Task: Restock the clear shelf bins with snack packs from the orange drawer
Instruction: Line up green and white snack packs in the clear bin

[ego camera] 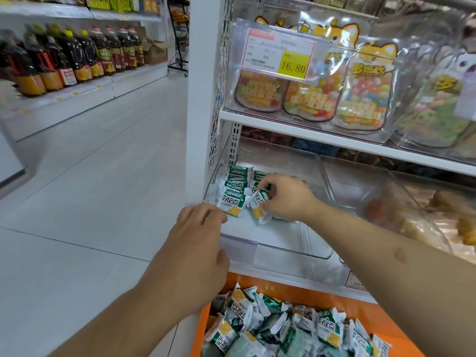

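A clear shelf bin (288, 243) sits on the lower shelf with several green-and-white snack packs (235, 188) lined up in its back left. My right hand (286, 198) reaches into the bin and pinches one snack pack (258, 206), holding it upright beside the row. My left hand (195, 235) hovers at the bin's front left corner with relaxed fingers and holds nothing. Below, the orange drawer (360, 309) stands pulled out, filled with several loose snack packs (283, 328) of the same kind.
A second clear bin (360, 186) to the right holds orange-brown snacks. The shelf above carries a bin of candy bags (309, 94) with a 16.80 price tag. A white shelf post (198, 99) stands left of the bins. Oil bottles (64, 60) line the far aisle.
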Demonstrator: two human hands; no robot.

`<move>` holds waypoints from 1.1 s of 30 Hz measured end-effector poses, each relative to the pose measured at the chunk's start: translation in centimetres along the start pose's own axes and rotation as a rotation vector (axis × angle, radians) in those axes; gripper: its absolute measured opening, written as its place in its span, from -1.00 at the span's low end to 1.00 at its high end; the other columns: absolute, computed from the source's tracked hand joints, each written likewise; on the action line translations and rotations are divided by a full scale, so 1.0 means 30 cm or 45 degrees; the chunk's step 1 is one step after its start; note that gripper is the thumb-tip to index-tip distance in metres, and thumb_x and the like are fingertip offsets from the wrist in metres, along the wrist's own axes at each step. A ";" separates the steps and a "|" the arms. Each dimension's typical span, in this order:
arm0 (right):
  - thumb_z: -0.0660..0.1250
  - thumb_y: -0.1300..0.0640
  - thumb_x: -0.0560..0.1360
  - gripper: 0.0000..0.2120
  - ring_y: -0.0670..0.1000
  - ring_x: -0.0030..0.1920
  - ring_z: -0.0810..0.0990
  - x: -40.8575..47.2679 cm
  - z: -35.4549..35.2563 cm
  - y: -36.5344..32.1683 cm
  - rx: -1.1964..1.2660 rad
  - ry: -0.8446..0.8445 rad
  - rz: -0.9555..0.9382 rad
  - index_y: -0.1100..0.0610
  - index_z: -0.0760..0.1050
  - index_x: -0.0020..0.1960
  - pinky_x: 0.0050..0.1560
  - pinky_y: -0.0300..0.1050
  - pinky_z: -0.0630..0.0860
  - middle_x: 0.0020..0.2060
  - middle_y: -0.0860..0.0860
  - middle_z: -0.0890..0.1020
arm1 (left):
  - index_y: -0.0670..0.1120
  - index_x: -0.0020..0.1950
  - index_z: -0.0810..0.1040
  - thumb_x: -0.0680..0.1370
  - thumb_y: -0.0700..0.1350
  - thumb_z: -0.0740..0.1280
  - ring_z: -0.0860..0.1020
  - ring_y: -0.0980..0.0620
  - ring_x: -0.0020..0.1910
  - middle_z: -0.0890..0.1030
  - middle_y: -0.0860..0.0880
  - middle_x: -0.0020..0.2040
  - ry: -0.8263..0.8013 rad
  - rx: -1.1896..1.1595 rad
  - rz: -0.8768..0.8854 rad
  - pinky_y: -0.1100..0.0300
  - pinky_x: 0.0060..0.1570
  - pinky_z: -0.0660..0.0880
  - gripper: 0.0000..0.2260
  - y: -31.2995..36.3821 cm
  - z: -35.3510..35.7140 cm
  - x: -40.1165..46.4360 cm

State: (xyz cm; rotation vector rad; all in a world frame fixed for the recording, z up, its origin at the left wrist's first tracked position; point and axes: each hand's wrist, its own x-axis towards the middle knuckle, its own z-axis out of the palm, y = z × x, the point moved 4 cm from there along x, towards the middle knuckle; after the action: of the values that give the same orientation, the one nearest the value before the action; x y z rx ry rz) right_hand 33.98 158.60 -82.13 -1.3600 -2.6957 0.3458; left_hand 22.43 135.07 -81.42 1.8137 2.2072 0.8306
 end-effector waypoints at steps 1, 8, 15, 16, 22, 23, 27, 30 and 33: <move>0.51 0.09 0.39 -0.61 0.01 -0.10 0.62 -0.005 -0.013 0.006 0.038 -0.003 0.001 -0.21 0.53 0.14 0.13 0.00 0.53 -0.22 -0.14 0.61 | 0.12 0.52 0.28 0.64 -0.08 0.30 0.05 0.25 0.50 0.21 0.25 0.43 0.000 -0.006 0.002 0.31 0.40 0.26 -0.54 -0.002 -0.001 -0.002; 0.58 0.25 0.42 -0.53 -0.05 -0.13 0.64 -0.039 -0.060 0.024 0.151 -0.091 -0.016 -0.07 0.52 0.21 -0.12 -0.05 0.64 -0.09 -0.08 0.65 | 0.13 0.51 0.28 0.63 -0.10 0.31 0.06 0.26 0.47 0.20 0.25 0.40 -0.010 -0.018 -0.008 0.30 0.36 0.37 -0.53 0.000 0.002 0.001; 0.58 0.28 0.44 -0.67 -0.10 -0.02 0.61 -0.013 0.027 -0.009 0.141 -0.063 -0.122 0.01 0.64 0.12 0.03 -0.17 0.59 -0.02 -0.11 0.65 | 0.11 0.51 0.30 0.63 -0.09 0.31 0.04 0.24 0.48 0.23 0.24 0.40 -0.005 -0.003 -0.002 0.26 0.40 0.36 -0.54 0.002 0.006 0.002; 0.56 0.29 0.44 -0.67 -0.08 0.00 0.61 -0.004 0.033 -0.010 0.119 -0.038 -0.120 0.01 0.64 0.12 0.07 -0.13 0.60 -0.01 -0.11 0.66 | 0.12 0.51 0.30 0.63 -0.08 0.31 0.04 0.24 0.47 0.23 0.24 0.40 -0.005 0.004 0.000 0.27 0.39 0.34 -0.54 0.001 0.007 0.002; 0.46 0.26 0.41 -0.67 0.07 0.05 0.61 0.035 0.038 0.005 -0.065 0.135 -0.124 0.00 0.67 0.13 0.10 0.02 0.63 0.01 -0.02 0.69 | 0.14 0.51 0.28 0.64 -0.06 0.31 0.04 0.25 0.49 0.21 0.25 0.42 -0.006 0.012 -0.009 0.30 0.38 0.27 -0.54 0.004 0.013 0.004; 0.47 0.26 0.41 -0.66 0.07 0.05 0.62 0.040 0.039 0.006 -0.077 0.150 -0.122 -0.01 0.68 0.14 0.10 0.03 0.63 0.01 -0.02 0.69 | 0.14 0.51 0.28 0.64 -0.06 0.31 0.04 0.24 0.49 0.21 0.25 0.43 -0.008 0.012 -0.013 0.30 0.39 0.27 -0.54 0.004 0.014 0.005; 0.46 0.31 0.41 -0.65 0.04 0.06 0.65 0.046 0.051 -0.004 -0.078 0.124 -0.133 -0.02 0.71 0.12 0.12 0.03 0.65 0.04 -0.06 0.71 | 0.15 0.53 0.27 0.65 -0.05 0.30 0.04 0.24 0.49 0.21 0.25 0.45 -0.015 0.017 -0.018 0.29 0.42 0.25 -0.53 0.006 0.017 0.007; 0.46 0.28 0.43 -0.65 0.05 0.08 0.63 0.050 0.056 -0.002 -0.102 0.160 -0.130 -0.05 0.70 0.12 0.09 0.04 0.65 0.04 -0.06 0.71 | 0.15 0.53 0.27 0.65 -0.05 0.30 0.03 0.23 0.50 0.21 0.25 0.46 -0.016 0.025 -0.019 0.28 0.44 0.23 -0.53 0.008 0.018 0.007; 0.44 0.27 0.43 -0.64 0.08 0.09 0.57 0.050 0.066 -0.002 -0.142 0.216 -0.129 -0.09 0.69 0.13 0.04 0.02 0.62 0.03 -0.05 0.70 | 0.15 0.52 0.28 0.64 -0.05 0.30 0.03 0.23 0.49 0.20 0.25 0.45 -0.022 0.029 -0.026 0.25 0.44 0.26 -0.54 0.006 0.017 0.005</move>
State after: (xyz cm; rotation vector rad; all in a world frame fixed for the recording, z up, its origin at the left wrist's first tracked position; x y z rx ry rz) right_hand 32.66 159.46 -84.04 -1.2126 -2.6642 0.0683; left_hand 22.80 135.41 -81.72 1.7983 2.2300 0.7858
